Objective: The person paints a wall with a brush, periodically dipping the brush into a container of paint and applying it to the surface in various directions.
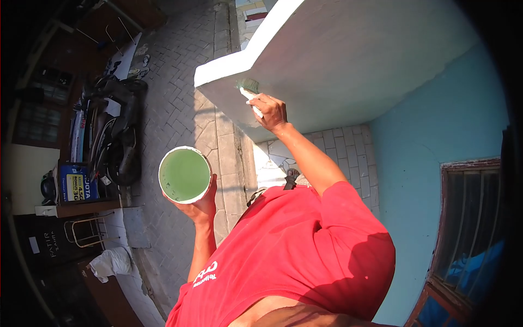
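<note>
Green paint fills part of a white-rimmed bucket, which my left hand supports from below and the side. My right hand is closed around the white handle of a paintbrush. The brush's bristles, dark with green, touch the low wall close to its white top edge. A greyish-green coat covers this wall face, and its tone looks uneven near the brush. The underside of the bucket and some of my left fingers are hidden.
A blue wall with a wooden-framed window stands at the right. Across the paved lane a motorcycle is parked beside a blue sign. A metal-framed chair and a white plastic bag are at lower left.
</note>
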`<state>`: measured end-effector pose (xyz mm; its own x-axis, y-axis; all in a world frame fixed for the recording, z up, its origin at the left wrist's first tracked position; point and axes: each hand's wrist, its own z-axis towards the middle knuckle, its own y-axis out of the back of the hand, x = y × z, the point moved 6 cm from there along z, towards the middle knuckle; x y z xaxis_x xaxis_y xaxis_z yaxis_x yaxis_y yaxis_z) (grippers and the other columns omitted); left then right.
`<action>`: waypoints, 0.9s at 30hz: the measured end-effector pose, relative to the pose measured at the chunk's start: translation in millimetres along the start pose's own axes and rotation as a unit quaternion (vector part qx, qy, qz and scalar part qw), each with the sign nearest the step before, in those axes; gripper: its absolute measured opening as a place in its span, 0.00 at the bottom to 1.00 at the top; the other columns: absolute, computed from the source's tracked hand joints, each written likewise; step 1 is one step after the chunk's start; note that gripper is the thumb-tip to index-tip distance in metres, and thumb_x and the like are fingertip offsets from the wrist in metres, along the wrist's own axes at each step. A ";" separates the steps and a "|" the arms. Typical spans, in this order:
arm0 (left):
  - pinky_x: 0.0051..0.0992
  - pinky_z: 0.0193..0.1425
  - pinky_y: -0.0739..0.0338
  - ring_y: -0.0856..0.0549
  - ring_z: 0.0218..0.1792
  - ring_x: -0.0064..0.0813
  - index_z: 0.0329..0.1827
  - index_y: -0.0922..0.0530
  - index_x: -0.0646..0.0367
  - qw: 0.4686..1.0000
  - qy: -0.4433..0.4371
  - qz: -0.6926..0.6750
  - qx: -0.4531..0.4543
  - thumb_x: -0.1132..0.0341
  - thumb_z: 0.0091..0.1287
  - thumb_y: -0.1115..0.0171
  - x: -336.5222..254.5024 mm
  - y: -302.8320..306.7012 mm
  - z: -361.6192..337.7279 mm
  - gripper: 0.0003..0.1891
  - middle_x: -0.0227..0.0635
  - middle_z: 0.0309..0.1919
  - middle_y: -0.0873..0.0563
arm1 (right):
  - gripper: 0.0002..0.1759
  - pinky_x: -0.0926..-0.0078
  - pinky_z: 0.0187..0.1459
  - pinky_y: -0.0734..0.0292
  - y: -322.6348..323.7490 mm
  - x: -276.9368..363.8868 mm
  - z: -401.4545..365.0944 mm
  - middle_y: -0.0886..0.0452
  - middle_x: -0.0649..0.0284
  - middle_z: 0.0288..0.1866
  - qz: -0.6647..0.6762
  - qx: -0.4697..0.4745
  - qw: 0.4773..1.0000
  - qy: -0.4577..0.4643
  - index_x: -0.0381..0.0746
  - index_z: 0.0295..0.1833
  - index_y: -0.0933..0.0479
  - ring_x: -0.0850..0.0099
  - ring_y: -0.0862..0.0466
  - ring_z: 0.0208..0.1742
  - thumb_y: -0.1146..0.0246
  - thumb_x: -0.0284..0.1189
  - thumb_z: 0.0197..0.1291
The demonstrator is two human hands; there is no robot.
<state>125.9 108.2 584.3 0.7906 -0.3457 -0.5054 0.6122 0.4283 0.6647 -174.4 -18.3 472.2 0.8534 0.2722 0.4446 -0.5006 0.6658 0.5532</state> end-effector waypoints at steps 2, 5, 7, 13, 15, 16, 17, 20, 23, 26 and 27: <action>0.46 0.75 0.37 0.24 0.67 0.46 0.74 0.37 0.62 1.000 -0.004 0.008 -0.007 0.57 0.46 0.10 0.3 2.3 0.9 0.55 0.43 0.65 0.24 | 0.16 0.67 0.42 0.14 30.3 -12.6 18.5 0.11 0.68 0.44 0.076 -0.006 0.995 0.066 0.50 0.43 0.14 0.62 0.10 0.43 0.27 0.21 0.49; 0.45 0.75 0.37 0.24 0.67 0.46 0.74 0.37 0.61 0.999 -0.012 -0.020 -0.031 0.58 0.44 0.10 8.5 2.6 -0.1 0.55 0.43 0.65 0.23 | 0.14 0.70 0.39 0.14 135.8 -29.7 83.0 0.09 0.68 0.43 0.034 -0.056 0.995 0.079 0.49 0.42 0.13 0.65 0.09 0.41 0.25 0.21 0.50; 0.42 0.71 0.31 0.20 0.62 0.43 0.70 0.31 0.62 0.998 -0.024 -0.030 -0.057 0.66 0.42 0.11 -7.5 10.2 8.5 0.50 0.42 0.61 0.19 | 0.09 0.72 0.38 0.14 211.2 -43.0 128.0 0.08 0.66 0.43 0.007 -0.114 0.984 0.135 0.46 0.41 0.13 0.66 0.09 0.41 0.24 0.25 0.55; 0.44 0.74 0.34 0.23 0.67 0.46 0.73 0.34 0.59 0.999 -0.003 -0.003 -0.044 0.63 0.42 0.10 -2.0 -0.4 14.3 0.53 0.43 0.64 0.22 | 0.09 0.67 0.42 0.15 413.1 -24.2 214.8 0.11 0.55 0.40 -0.170 -0.399 0.882 0.187 0.36 0.43 0.14 0.56 0.09 0.40 0.29 0.16 0.55; 0.44 0.74 0.34 0.24 0.67 0.46 0.70 0.28 0.57 0.998 -0.008 -0.041 -0.054 0.62 0.41 0.11 -7.4 -5.7 17.7 0.49 0.41 0.64 0.23 | 0.08 0.67 0.42 0.15 421.5 -24.4 222.1 0.11 0.54 0.39 -0.221 -0.423 0.858 0.190 0.35 0.42 0.15 0.57 0.09 0.41 0.29 0.16 0.56; 0.44 0.74 0.34 0.24 0.67 0.46 0.70 0.28 0.57 0.998 -0.011 -0.044 -0.054 0.62 0.41 0.11 -13.2 -8.3 20.1 0.49 0.41 0.64 0.23 | 0.07 0.67 0.41 0.16 423.3 -21.9 223.6 0.11 0.54 0.39 -0.247 -0.433 0.846 0.191 0.35 0.41 0.15 0.58 0.09 0.41 0.30 0.16 0.57; 0.42 0.71 0.30 0.21 0.63 0.43 0.70 0.29 0.59 0.996 -0.033 -0.051 -0.068 0.68 0.40 0.11 -23.8 -8.6 22.2 0.50 0.41 0.62 0.20 | 0.04 0.66 0.42 0.15 396.6 -24.7 217.4 0.10 0.53 0.42 -0.228 -0.384 0.878 0.173 0.36 0.41 0.14 0.61 0.08 0.43 0.31 0.18 0.61; 0.39 0.69 0.26 0.17 0.59 0.41 0.70 0.29 0.60 0.995 -0.068 -0.037 -0.069 0.73 0.40 0.12 -39.4 -18.5 26.9 0.49 0.41 0.60 0.17 | 0.11 0.72 0.36 0.15 264.4 -33.3 155.3 0.10 0.68 0.45 -0.222 -0.301 0.908 0.188 0.52 0.44 0.11 0.67 0.09 0.39 0.26 0.27 0.56; 0.41 0.70 0.28 0.18 0.61 0.43 0.72 0.32 0.59 0.995 -0.073 -0.059 -0.041 0.69 0.42 0.11 -39.2 -32.3 23.2 0.51 0.41 0.61 0.18 | 0.11 0.69 0.38 0.13 145.1 -17.5 70.9 0.10 0.62 0.45 -0.109 -0.161 0.969 0.152 0.49 0.41 0.11 0.64 0.08 0.43 0.29 0.24 0.53; 0.43 0.72 0.31 0.19 0.63 0.45 0.73 0.33 0.60 0.994 -0.054 -0.098 -0.006 0.64 0.45 0.11 -43.8 -36.1 24.1 0.51 0.41 0.63 0.19 | 0.11 0.69 0.39 0.13 111.3 -26.0 40.8 0.10 0.65 0.45 -0.035 -0.068 0.990 0.118 0.49 0.41 0.12 0.65 0.08 0.43 0.28 0.24 0.51; 0.42 0.72 0.30 0.18 0.62 0.45 0.72 0.30 0.60 0.995 -0.041 -0.094 0.010 0.64 0.46 0.11 -46.9 -35.5 25.1 0.48 0.41 0.63 0.18 | 0.12 0.70 0.39 0.14 103.5 -33.7 36.4 0.10 0.67 0.45 0.001 -0.022 0.994 0.107 0.49 0.41 0.12 0.65 0.08 0.43 0.27 0.23 0.50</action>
<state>66.8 88.2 598.2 0.6583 -0.4857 -0.5751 0.7477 0.3327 0.5748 -260.3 16.2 540.1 0.8657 0.4130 0.2830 -0.5003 0.6934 0.5185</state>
